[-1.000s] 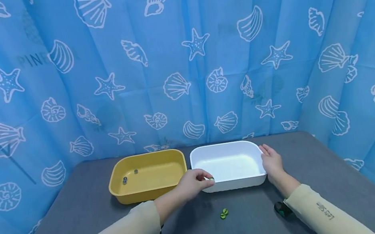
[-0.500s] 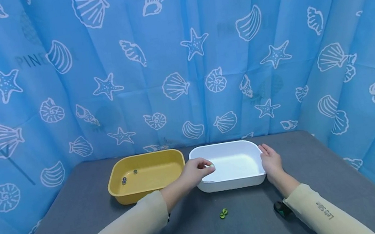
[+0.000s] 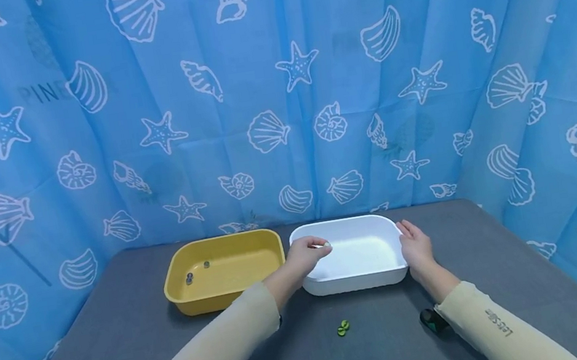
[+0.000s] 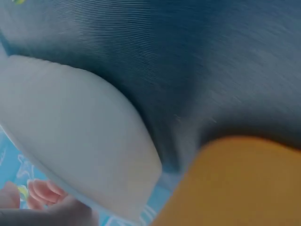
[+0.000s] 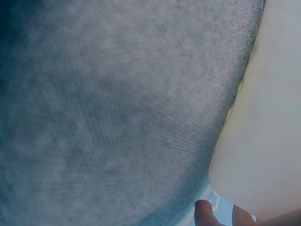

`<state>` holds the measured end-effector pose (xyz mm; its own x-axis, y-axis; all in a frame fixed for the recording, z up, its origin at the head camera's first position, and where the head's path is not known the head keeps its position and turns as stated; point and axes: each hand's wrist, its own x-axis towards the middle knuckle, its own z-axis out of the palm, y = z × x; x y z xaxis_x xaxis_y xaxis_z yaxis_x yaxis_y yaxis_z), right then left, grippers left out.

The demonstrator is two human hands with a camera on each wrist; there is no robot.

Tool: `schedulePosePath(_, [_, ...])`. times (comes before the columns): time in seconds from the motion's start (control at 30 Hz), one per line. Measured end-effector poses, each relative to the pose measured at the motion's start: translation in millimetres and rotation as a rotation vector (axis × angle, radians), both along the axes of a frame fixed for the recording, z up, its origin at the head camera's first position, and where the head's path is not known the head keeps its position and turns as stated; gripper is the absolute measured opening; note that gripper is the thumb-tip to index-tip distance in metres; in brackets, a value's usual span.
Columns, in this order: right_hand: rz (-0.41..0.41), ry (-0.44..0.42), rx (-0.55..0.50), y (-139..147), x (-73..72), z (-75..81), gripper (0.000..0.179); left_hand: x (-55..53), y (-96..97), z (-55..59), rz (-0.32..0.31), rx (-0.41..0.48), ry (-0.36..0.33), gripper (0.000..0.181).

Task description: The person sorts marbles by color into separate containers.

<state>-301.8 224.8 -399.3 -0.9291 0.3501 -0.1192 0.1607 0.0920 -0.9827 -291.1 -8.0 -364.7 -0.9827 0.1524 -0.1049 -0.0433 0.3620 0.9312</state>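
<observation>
My left hand (image 3: 304, 256) hangs over the left end of a white rectangular tub (image 3: 357, 282), pinching a small yellow-green piece (image 4: 22, 191) between thumb and fingertips. Most of that piece is hidden by the fingers in the head view. My right hand (image 3: 418, 249) rests against the tub's right end, its fingers mostly straight and pointing away along the wall. In the right wrist view, fingertips (image 5: 204, 211) show beside the tub's pale outer wall (image 5: 263, 132). On the cloth in front of the tub lies a small cluster of green pieces (image 3: 343, 327).
A yellow tub (image 3: 217, 302) stands left of the white one, with several small grey, round pieces (image 3: 189, 279) inside. A black object (image 3: 433, 321) lies beside the right sleeve. Behind the grey-covered table (image 3: 120, 329) hangs a blue shell-patterned curtain (image 3: 230, 89).
My left hand has moved forward and slightly right, from the white tub's front left rim to over its inside, with the small piece still pinched. My right hand stays in place.
</observation>
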Motion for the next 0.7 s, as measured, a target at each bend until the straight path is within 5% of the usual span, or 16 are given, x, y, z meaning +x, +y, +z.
schedulePosePath(0.7, [0.029,0.012,0.022,3,-2.5,-4.5,0.051,-37.3,22.6,-16.7,0.128,0.019,-0.150,0.017])
